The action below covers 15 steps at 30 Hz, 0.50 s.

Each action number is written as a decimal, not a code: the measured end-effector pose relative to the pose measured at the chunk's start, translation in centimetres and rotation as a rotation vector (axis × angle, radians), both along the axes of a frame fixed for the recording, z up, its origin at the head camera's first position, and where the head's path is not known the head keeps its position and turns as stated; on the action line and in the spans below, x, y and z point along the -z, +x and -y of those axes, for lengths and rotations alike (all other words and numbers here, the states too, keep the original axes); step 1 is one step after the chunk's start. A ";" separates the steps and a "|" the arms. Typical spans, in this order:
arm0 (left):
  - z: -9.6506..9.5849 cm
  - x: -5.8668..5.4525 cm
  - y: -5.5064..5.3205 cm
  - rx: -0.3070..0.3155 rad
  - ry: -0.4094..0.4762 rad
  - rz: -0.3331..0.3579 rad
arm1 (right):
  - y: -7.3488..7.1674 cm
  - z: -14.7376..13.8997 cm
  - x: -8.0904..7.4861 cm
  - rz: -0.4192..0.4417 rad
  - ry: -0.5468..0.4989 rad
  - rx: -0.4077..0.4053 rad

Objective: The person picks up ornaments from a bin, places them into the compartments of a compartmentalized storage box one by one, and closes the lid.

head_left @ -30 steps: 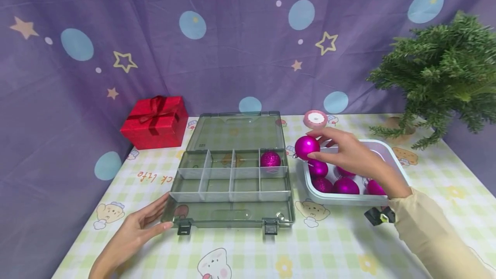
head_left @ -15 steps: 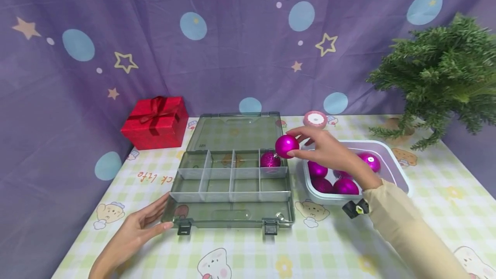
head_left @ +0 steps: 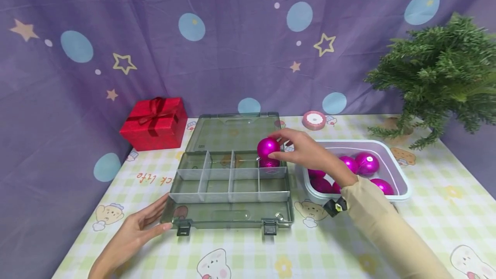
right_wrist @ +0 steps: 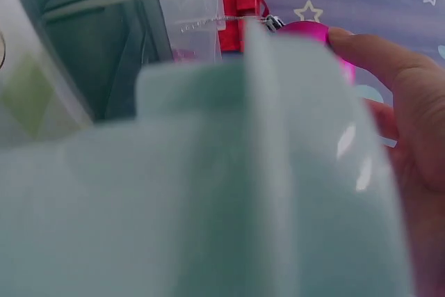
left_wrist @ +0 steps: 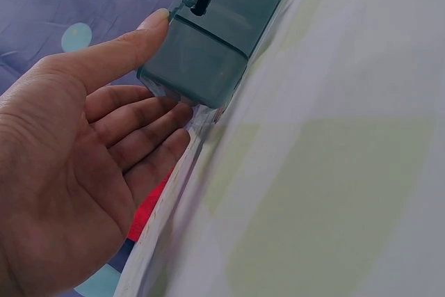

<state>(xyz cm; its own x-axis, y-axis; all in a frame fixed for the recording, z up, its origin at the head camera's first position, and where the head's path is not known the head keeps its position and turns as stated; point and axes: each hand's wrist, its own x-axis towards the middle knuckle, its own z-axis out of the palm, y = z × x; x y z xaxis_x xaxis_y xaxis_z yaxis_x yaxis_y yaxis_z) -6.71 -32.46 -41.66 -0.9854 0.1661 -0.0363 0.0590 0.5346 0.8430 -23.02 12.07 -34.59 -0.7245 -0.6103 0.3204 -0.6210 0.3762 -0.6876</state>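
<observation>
My right hand (head_left: 306,152) pinches a shiny magenta Christmas ball (head_left: 268,146) between thumb and fingers. It hangs over the back right compartment of a clear grey divided organizer box (head_left: 230,196), whose lid lies folded back. Under it, a glittery magenta ball (head_left: 269,163) sits in that compartment, partly covered. The held ball's silver cap and hanging loop show in the right wrist view, where the tub's pale wall hides much. At the box's front left corner, my left hand (head_left: 133,229) touches it with the thumb and fairly straight fingers (left_wrist: 156,119).
A pale blue-white tub (head_left: 403,195) with several magenta balls stands right of the box, partly under my right forearm. Behind are a red gift box (head_left: 153,128), a pink ribbon roll (head_left: 314,120) and an artificial fir tree (head_left: 438,76). A checked cloth covers the table.
My right hand has carried the shiny ball leftward from above the tub's left rim to above the glittery ball in the box. The left hand has stayed at the box corner.
</observation>
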 end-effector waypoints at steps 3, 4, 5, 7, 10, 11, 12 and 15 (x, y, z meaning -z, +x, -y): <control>0.0 0.0 0.0 -0.002 0.002 0.007 | 0.0 0.7 0.0 -0.003 0.001 -0.002; -0.1 -0.1 0.0 -0.002 0.003 0.009 | -0.1 0.9 0.0 -0.004 0.003 0.000; -0.1 -0.1 -0.1 -0.002 0.002 0.009 | -0.1 1.2 0.1 -0.003 0.006 0.004; -0.1 -0.1 -0.1 -0.004 0.001 0.014 | -0.2 1.7 0.1 0.005 0.011 0.007; -0.2 -0.2 -0.1 -0.008 -0.002 0.017 | -0.3 2.4 0.2 0.020 0.029 0.010; -0.2 -0.2 -0.1 -0.011 -0.003 0.018 | -0.3 2.6 0.3 0.023 0.034 0.010; -0.2 -0.2 -0.1 -0.013 -0.001 0.021 | -0.3 2.8 0.3 0.025 0.040 0.010; -0.2 -0.2 0.0 -0.014 0.000 0.017 | -0.4 3.4 0.3 0.028 0.051 0.013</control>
